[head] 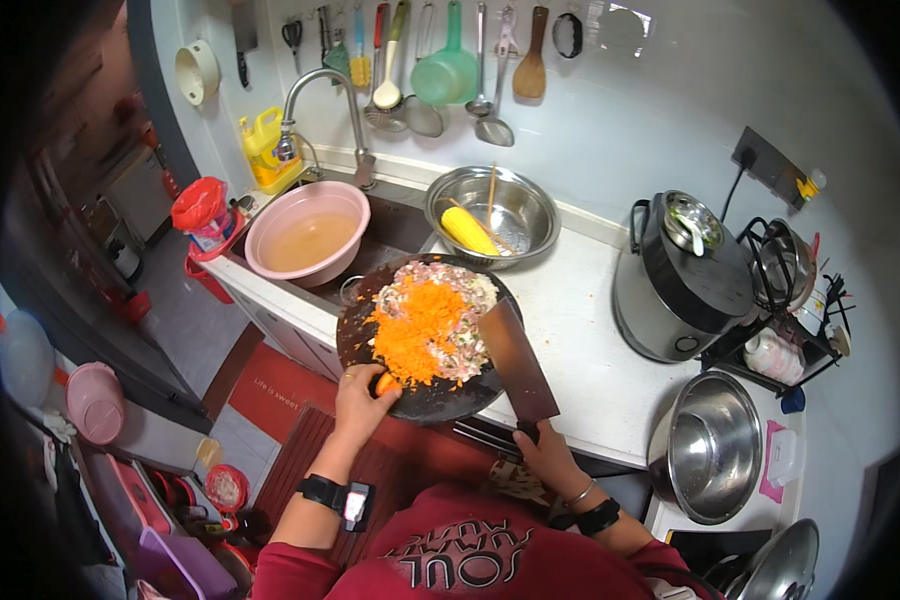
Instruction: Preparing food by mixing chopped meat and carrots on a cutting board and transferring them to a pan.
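A round dark chopping board [420, 405] lies at the counter's edge, partly over the sink. Finely chopped carrot [418, 330] is heaped on chopped, pinkish meat [465, 360] mixed with pale and green bits. My left hand [360, 397] pinches a small carrot piece [387, 384] at the board's near left edge. In my right hand [547, 450] is the dark handle of a cleaver [517, 364], its broad blade slanting up over the board's right edge, beside the meat. The blade's near end reaches past the board, above the counter.
Left of the board, a pink basin [307, 232] of cloudy water sits in the sink under the faucet [322, 75]. Behind stands a steel bowl [532, 244] with corn [469, 231] and chopsticks. At right are a rice cooker [675, 292], a large steel bowl [709, 450] and a dish rack [802, 360].
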Demonstrator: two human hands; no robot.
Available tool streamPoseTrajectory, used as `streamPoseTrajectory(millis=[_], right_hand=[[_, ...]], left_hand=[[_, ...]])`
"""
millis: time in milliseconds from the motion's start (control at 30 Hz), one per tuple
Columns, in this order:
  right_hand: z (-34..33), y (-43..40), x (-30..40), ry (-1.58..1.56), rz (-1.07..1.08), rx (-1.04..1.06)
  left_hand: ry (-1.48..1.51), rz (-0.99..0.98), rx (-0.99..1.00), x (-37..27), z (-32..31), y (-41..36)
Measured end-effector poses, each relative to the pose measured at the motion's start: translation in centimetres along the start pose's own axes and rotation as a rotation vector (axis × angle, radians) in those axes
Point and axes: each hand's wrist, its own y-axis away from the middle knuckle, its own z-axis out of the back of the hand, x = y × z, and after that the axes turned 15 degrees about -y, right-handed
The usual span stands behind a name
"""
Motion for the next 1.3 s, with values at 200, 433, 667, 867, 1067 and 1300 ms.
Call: streamPoseTrajectory(millis=[200, 433, 667, 867, 1067, 1300], right_hand=[[-1.1, -0.4, 1.3, 0.053, 0.114, 0.056], [-2.4, -1.3, 0.8, 0.2, 0.103, 0.269], [-3.0, -1.9, 0.9, 0.257, 0.207, 0.324], [-2.9, -2.2, 1.2, 0.293, 0.154, 0.322], [-2.8, -2.6, 1.1, 0.157, 0.26, 0.263], [-2.7, -2.7, 1.6, 0.127, 0.134, 0.303]], left_hand=[[-0.059, 0.011, 0.024, 0.3, -0.8, 1.5], [0.001, -0.005, -0.053, 0.4, -0.7, 2.4], [-0.103, -0.016, 0.06, -0.3, -0.2, 1.9], [-0.216, -0.004, 0.081, -1.4, -0.7, 1.0], [-0.228, 0.013, 0.033, -1.1, -2.3, 0.8], [-0.224, -0.012, -0.015, -1.5, -1.8, 1.2]])
